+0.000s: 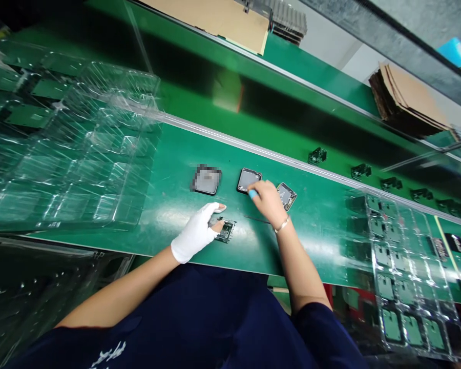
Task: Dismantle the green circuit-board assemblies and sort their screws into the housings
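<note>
Judged by what lies out, the work is part-way: the circuit board is outside every housing, and clock bearings are taken from it, twelve pointing away from the wearer. The green bench carries it on the near side. A clear tray stands at ten o'clock; its contents cannot be made out reliably. A second clear tray, between three and four o'clock, holds green plates in many pockets, suggesting much stock remains. The right hand, bare but for a blue fingertip cover, reaches in at two o'clock, wrist bent and fingers drawn together at the near corner of the middle housing; whether it grips anything cannot be told. The gloved left hand lies at nine o'clock, thumb and forefinger spread, thumb tip at the board's edge, no closed grip evident. The middle housing sits at one o'clock, open; the left housing, at eleven, is partly obscured. The right housing, at two, shows internal parts, so appears further advanced. A thin dark rod lies near three o'clock.
</note>
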`<control>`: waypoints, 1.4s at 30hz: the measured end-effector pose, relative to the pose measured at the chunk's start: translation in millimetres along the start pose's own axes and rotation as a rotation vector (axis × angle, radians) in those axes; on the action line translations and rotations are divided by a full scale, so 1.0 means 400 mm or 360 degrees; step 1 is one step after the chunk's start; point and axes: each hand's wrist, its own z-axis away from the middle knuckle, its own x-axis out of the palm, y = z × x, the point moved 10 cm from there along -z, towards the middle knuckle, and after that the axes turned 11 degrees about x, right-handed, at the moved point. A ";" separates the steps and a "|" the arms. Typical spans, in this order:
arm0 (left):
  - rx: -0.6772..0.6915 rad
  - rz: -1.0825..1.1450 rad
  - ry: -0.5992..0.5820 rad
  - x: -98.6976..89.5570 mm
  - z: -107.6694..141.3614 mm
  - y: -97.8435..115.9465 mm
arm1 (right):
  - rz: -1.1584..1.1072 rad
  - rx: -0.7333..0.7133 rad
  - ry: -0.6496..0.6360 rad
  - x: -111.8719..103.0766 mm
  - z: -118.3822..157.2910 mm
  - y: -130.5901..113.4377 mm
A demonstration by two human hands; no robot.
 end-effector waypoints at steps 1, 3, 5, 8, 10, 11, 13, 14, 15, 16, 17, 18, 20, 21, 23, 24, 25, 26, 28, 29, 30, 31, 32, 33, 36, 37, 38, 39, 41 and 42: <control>-0.0018 0.0014 0.0013 -0.007 0.002 -0.007 | 0.0165 0.0045 0.0017 -0.009 -0.033 0.027; -0.0049 0.0004 0.0040 -0.021 0.006 -0.019 | 0.0410 0.0039 -0.0083 0.004 -0.084 0.058; -0.0072 -0.0017 0.0066 -0.034 0.011 -0.030 | 0.0530 -0.0062 -0.0274 0.043 -0.112 0.060; -0.0100 -0.0043 0.0097 -0.046 0.019 -0.045 | 0.0620 -0.0183 -0.0443 0.088 -0.128 0.048; -0.0115 -0.0056 0.0100 -0.049 0.023 -0.053 | 0.0676 -0.0219 -0.0410 0.093 -0.135 0.041; -0.0119 -0.0063 0.0099 -0.050 0.024 -0.056 | 0.0700 -0.0225 -0.0365 0.091 -0.139 0.039; -0.0121 -0.0076 0.0099 -0.052 0.025 -0.059 | 0.0722 -0.0212 -0.0268 0.082 -0.145 0.040; -0.0119 -0.0083 0.0103 -0.053 0.024 -0.059 | 0.0719 -0.0195 -0.0233 0.079 -0.146 0.043; -0.0113 -0.0089 0.0107 -0.056 0.023 -0.057 | 0.0709 -0.0177 -0.0210 0.076 -0.147 0.047; -0.0106 -0.0095 0.0110 -0.058 0.021 -0.055 | 0.0696 -0.0155 -0.0191 0.074 -0.146 0.052; -0.0098 -0.0101 0.0113 -0.061 0.019 -0.053 | 0.0683 -0.0134 -0.0177 0.072 -0.146 0.057; -0.0091 -0.0108 0.0113 -0.064 0.017 -0.050 | 0.0669 -0.0116 -0.0165 0.070 -0.145 0.062; -0.0082 -0.0124 0.0100 -0.068 0.013 -0.046 | 0.0640 -0.0084 -0.0136 0.063 -0.144 0.069; -0.0079 -0.0131 0.0092 -0.069 0.012 -0.044 | 0.0622 -0.0073 -0.0124 0.060 -0.144 0.071; -0.0071 -0.0142 0.0079 -0.068 0.011 -0.042 | 0.0587 -0.0068 -0.0116 0.058 -0.146 0.070; -0.0065 -0.0145 0.0077 -0.067 0.010 -0.041 | 0.0577 -0.0074 -0.0118 0.060 -0.148 0.068; -0.0057 -0.0148 0.0078 -0.066 0.010 -0.039 | 0.0575 -0.0086 -0.0126 0.063 -0.149 0.064; -0.0049 -0.0150 0.0080 -0.065 0.010 -0.039 | 0.0579 -0.0101 -0.0136 0.068 -0.152 0.060; -0.0036 -0.0152 0.0077 -0.061 0.011 -0.038 | 0.0595 -0.0120 -0.0142 0.076 -0.156 0.054; -0.0033 -0.0153 0.0076 -0.060 0.012 -0.039 | 0.0601 -0.0123 -0.0135 0.077 -0.158 0.052; -0.0031 -0.0154 0.0073 -0.060 0.013 -0.040 | 0.0603 -0.0120 -0.0125 0.076 -0.160 0.052; -0.0030 -0.0154 0.0068 -0.060 0.015 -0.041 | 0.0609 -0.0114 -0.0111 0.071 -0.159 0.054; -0.0021 -0.0147 0.0058 -0.060 0.017 -0.041 | 0.0609 -0.0101 -0.0087 0.063 -0.158 0.056; 0.0004 -0.0133 0.0039 -0.058 0.019 -0.038 | 0.0592 -0.0085 -0.0053 0.051 -0.154 0.059; 0.0156 -0.0065 -0.0128 -0.030 0.024 -0.017 | 0.0319 -0.0027 0.0094 -0.006 -0.121 0.066; 0.0204 -0.0055 -0.0205 -0.015 0.026 -0.009 | 0.0139 -0.0021 0.0136 -0.026 -0.102 0.064; 0.0236 -0.0058 -0.0270 -0.001 0.027 -0.004 | -0.0064 -0.0031 0.0158 -0.042 -0.079 0.059; 0.0245 -0.0067 -0.0316 0.013 0.027 -0.002 | -0.0261 -0.0060 0.0152 -0.050 -0.052 0.050; 0.0249 -0.0071 -0.0340 0.033 0.024 0.001 | -0.0563 -0.0157 0.0076 -0.049 0.007 0.016; 0.0252 -0.0058 -0.0320 0.039 0.021 0.002 | -0.0641 -0.0215 0.0022 -0.039 0.037 -0.006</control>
